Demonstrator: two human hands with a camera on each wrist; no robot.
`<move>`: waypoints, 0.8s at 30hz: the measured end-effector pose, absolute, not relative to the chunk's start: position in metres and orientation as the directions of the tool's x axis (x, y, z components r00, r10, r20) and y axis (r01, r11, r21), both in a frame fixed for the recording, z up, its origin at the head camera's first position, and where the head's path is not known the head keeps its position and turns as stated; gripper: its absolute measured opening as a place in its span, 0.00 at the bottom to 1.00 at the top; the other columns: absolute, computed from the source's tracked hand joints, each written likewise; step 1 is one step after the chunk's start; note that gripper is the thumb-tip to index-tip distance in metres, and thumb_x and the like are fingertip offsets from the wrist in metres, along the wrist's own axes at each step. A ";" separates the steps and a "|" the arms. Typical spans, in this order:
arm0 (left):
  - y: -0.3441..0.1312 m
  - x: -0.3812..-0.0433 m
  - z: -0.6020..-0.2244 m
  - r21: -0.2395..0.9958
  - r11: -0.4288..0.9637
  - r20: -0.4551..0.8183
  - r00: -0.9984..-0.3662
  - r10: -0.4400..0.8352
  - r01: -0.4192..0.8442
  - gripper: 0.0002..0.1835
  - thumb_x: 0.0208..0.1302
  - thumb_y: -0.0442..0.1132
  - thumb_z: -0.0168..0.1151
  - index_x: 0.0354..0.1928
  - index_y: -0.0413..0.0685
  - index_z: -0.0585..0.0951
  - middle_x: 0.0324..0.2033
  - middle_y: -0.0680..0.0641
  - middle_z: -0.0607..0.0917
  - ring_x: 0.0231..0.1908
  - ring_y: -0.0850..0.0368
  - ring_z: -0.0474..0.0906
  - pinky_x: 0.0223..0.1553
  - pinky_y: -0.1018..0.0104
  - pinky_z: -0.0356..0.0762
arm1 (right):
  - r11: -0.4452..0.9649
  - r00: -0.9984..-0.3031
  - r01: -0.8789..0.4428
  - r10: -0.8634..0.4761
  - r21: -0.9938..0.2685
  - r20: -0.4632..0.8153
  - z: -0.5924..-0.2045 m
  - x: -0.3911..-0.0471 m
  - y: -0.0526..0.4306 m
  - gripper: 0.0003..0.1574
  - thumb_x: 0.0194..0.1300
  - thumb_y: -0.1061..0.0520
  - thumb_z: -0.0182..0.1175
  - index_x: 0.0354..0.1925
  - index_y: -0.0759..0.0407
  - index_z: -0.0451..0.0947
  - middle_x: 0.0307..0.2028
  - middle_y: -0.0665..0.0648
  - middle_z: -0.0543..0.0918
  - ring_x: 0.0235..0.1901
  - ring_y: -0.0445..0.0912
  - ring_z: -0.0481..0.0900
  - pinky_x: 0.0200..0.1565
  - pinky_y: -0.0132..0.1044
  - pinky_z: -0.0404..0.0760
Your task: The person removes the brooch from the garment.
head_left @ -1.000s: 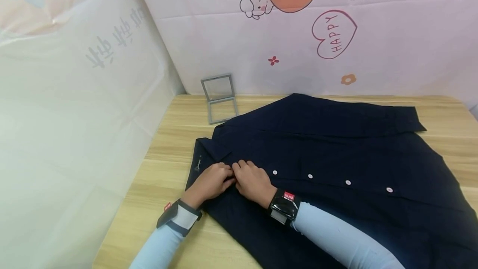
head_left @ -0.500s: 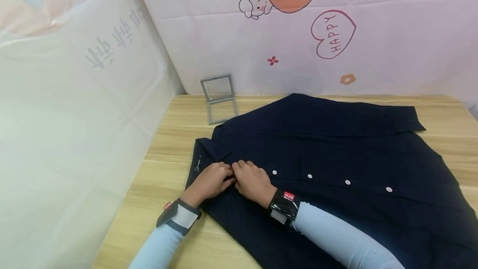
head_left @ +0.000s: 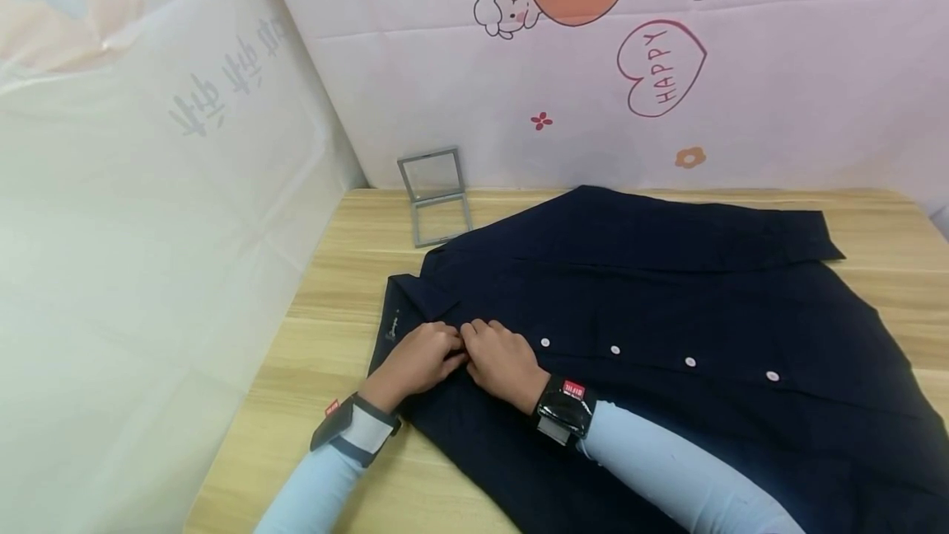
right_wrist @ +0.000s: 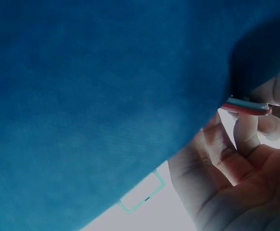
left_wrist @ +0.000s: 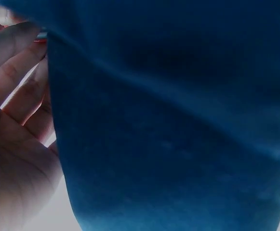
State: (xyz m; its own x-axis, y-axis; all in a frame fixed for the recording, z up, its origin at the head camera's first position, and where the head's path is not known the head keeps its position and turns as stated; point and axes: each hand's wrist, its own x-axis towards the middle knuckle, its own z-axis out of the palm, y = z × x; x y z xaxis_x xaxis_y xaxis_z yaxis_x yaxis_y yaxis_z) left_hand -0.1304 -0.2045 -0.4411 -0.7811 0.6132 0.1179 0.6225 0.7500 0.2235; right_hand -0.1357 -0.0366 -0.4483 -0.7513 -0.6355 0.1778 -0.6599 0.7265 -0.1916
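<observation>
A dark navy shirt lies front up, its collar to the left and one sleeve along the back. Near the collar, my left hand and right hand meet on the button edge, both pinching there with curled fingers. The right wrist view catches a button edge-on at the fingertips, beside the shirt's cloth. Cloth fills most of the left wrist view too, with the palm at its left. In the head view, the fingers hide the pinched spot.
White buttons run down the shirt front right of my hands. Behind the collar, an open grey hinged frame with clear panes stands on the wooden table. A printed white sheet hangs at the back, another sheet at the left.
</observation>
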 end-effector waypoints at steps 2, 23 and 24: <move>-0.205 -0.130 -0.441 0.222 0.749 0.116 -0.780 0.615 0.624 0.06 0.62 0.37 0.67 0.26 0.49 0.85 0.24 0.52 0.82 0.28 0.59 0.79 0.32 0.71 0.77 | 0.725 -0.750 -0.662 -0.637 -0.192 0.179 -0.449 -0.135 -0.037 0.09 0.62 0.56 0.67 0.37 0.56 0.76 0.32 0.53 0.79 0.26 0.45 0.76 0.23 0.33 0.75; -0.195 -0.136 -0.421 0.280 0.796 -0.073 -0.814 0.576 0.537 0.11 0.64 0.37 0.65 0.22 0.49 0.82 0.21 0.51 0.82 0.26 0.59 0.79 0.28 0.71 0.74 | 0.715 -0.749 -0.663 -0.635 -0.221 0.189 -0.450 -0.138 -0.035 0.10 0.61 0.56 0.68 0.35 0.58 0.76 0.29 0.54 0.78 0.25 0.45 0.75 0.24 0.33 0.75; -0.195 -0.135 -0.421 0.281 0.798 -0.074 -0.817 0.572 0.533 0.11 0.64 0.37 0.66 0.22 0.49 0.82 0.21 0.51 0.82 0.26 0.59 0.79 0.28 0.71 0.74 | 0.714 -0.749 -0.663 -0.635 -0.224 0.190 -0.451 -0.138 -0.035 0.10 0.61 0.56 0.68 0.35 0.58 0.76 0.29 0.54 0.78 0.25 0.45 0.75 0.25 0.34 0.75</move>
